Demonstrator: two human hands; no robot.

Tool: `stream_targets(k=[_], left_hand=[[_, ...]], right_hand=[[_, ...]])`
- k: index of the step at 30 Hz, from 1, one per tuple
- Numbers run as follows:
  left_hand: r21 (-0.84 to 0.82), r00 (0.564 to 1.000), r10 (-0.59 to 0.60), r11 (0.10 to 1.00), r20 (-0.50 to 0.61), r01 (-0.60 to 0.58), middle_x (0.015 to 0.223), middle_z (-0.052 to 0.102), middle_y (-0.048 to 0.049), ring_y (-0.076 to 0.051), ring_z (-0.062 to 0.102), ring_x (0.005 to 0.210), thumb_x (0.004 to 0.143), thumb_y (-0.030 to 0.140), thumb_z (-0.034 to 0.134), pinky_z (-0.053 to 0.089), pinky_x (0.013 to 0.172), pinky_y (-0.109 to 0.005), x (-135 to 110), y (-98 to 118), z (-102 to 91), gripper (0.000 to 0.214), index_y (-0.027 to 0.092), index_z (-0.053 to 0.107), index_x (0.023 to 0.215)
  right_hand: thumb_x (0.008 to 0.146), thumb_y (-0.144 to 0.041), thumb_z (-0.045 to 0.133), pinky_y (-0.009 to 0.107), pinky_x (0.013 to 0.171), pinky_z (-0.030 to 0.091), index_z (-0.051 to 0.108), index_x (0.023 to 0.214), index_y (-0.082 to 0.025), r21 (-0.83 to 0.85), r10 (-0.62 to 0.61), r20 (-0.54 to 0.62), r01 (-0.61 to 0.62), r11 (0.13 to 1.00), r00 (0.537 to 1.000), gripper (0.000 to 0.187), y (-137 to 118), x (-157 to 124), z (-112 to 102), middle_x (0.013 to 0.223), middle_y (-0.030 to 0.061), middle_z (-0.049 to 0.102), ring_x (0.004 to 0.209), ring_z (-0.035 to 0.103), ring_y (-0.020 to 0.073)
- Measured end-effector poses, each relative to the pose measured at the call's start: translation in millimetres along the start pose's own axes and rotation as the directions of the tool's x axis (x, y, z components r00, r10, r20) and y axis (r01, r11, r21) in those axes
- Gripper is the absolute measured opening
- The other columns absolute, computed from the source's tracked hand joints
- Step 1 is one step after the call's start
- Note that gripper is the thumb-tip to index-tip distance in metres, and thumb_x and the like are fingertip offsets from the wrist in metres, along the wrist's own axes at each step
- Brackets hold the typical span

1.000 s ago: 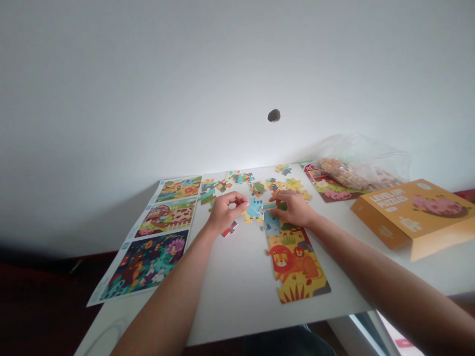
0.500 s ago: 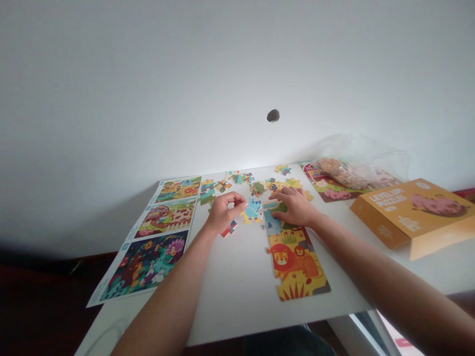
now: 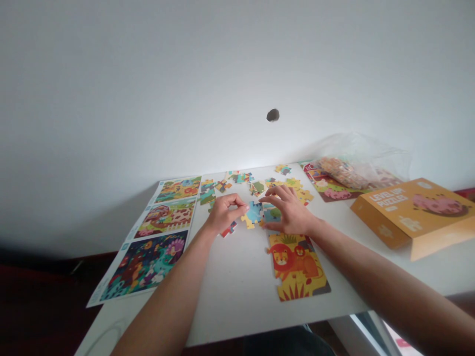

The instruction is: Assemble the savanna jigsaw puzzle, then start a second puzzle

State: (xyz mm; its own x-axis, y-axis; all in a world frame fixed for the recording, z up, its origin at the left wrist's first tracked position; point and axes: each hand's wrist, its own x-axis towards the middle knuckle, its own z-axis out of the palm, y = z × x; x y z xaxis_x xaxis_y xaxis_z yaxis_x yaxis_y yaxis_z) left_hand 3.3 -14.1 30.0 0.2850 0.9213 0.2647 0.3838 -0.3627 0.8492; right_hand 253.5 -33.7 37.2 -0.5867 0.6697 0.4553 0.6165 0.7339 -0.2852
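My left hand (image 3: 227, 213) pinches the left edge of a jigsaw piece (image 3: 254, 213) with a blue animal on yellow. The piece's right side meets the blue and green upper part of a partly joined jigsaw puzzle (image 3: 297, 267), which shows two orange lions lower down. Over that upper part lies my right hand (image 3: 293, 211), its thumb and forefinger spread apart and their tips near the seam. The hand covers much of the puzzle there. A loose red and blue piece (image 3: 229, 229) lies under my left wrist.
Several loose pieces (image 3: 245, 177) lie toward the wall. A sheet of three pictures (image 3: 148, 262) is at left. On the right are an orange puzzle box (image 3: 419, 207), a farm picture (image 3: 334, 192) and a clear bag of pieces (image 3: 343, 172).
My right hand has shifted toward me and slightly left, its thumb and forefinger now bracketing the seam. The blue animal piece has tilted and sits against the puzzle's edge. My left hand has barely moved.
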Motion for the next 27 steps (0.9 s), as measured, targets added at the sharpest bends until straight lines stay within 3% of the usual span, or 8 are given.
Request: stream_targets(k=[4,9,13,18,20,23,27], left_hand=[[-0.030,0.999,-0.018,0.999,0.042,0.019,0.074,0.071,-0.0034,-0.018,0.065,0.071,0.077,0.037,0.071,0.050,0.070,-0.028,-0.9,3.6,-1.1,0.022,0.017,0.066,0.071],[0.045,0.975,-0.041,0.998,0.220,0.031,0.074,0.072,-0.0021,-0.018,0.066,0.072,0.080,0.036,0.068,0.052,0.071,-0.029,-1.7,4.3,-1.3,0.032,0.018,0.073,0.106],[0.145,0.964,-0.044,0.989,0.262,0.006,0.082,0.075,-0.0056,-0.022,0.069,0.077,0.079,0.037,0.068,0.055,0.074,-0.032,-1.1,-3.4,1.6,0.025,0.019,0.078,0.093],[0.173,0.964,-0.063,0.985,0.258,0.018,0.085,0.077,-0.0061,-0.022,0.071,0.076,0.080,0.037,0.067,0.056,0.073,-0.031,-0.2,-8.7,3.9,0.025,0.019,0.078,0.093],[0.175,0.965,-0.069,0.984,0.254,0.024,0.086,0.077,-0.0065,-0.022,0.072,0.079,0.079,0.036,0.067,0.055,0.075,-0.031,-0.1,-9.3,4.1,0.024,0.019,0.078,0.093],[0.169,0.962,-0.078,0.985,0.260,0.034,0.086,0.077,-0.0070,-0.023,0.072,0.082,0.079,0.035,0.067,0.055,0.076,-0.031,-0.4,-9.6,4.3,0.023,0.019,0.078,0.093],[0.209,0.966,-0.056,0.978,0.253,0.002,0.086,0.077,-0.0066,-0.021,0.071,0.078,0.079,0.033,0.067,0.053,0.078,-0.032,-0.8,-7.0,5.1,0.022,0.020,0.078,0.092]], right_hand=[[0.075,-0.056,0.074,0.050,0.099,0.033,0.061,0.126,-0.024,-0.008,-0.023,0.034,0.024,1.000,0.999,0.061,-2.7,-0.6,-2.1,0.130,0.0139,0.052,0.116,0.045,0.0330],[0.069,-0.058,0.077,0.052,0.101,0.031,0.064,0.117,-0.023,-0.023,-0.017,0.090,0.019,1.000,0.996,0.061,-10.2,-2.5,1.4,0.128,0.0136,0.053,0.117,0.044,0.0334],[0.067,-0.056,0.080,0.053,0.102,0.031,0.066,0.115,-0.023,-0.017,-0.016,0.149,0.018,1.000,0.989,0.060,-13.4,-2.9,4.6,0.128,0.0141,0.053,0.120,0.044,0.0342],[0.067,-0.055,0.080,0.053,0.102,0.031,0.062,0.124,-0.025,-0.002,-0.024,0.142,0.024,1.000,0.990,0.067,-8.0,-2.7,1.2,0.129,0.0137,0.052,0.119,0.044,0.0345],[0.072,-0.052,0.076,0.051,0.100,0.034,0.063,0.121,-0.024,0.025,-0.008,0.110,0.005,1.000,0.994,0.058,1.6,-3.0,-3.0,0.126,0.0131,0.054,0.116,0.046,0.0333],[0.083,-0.035,0.063,0.047,0.096,0.038,0.065,0.111,-0.021,0.042,0.126,0.002,-0.126,0.991,0.992,0.031,22.2,-4.9,-8.6,0.115,0.0116,0.057,0.108,0.051,0.0291],[0.075,-0.021,0.060,0.046,0.095,0.039,0.067,0.105,-0.021,-0.020,0.212,0.024,-0.212,0.977,0.977,0.031,41.1,-7.8,-6.6,0.111,0.0103,0.057,0.106,0.051,0.0291]])
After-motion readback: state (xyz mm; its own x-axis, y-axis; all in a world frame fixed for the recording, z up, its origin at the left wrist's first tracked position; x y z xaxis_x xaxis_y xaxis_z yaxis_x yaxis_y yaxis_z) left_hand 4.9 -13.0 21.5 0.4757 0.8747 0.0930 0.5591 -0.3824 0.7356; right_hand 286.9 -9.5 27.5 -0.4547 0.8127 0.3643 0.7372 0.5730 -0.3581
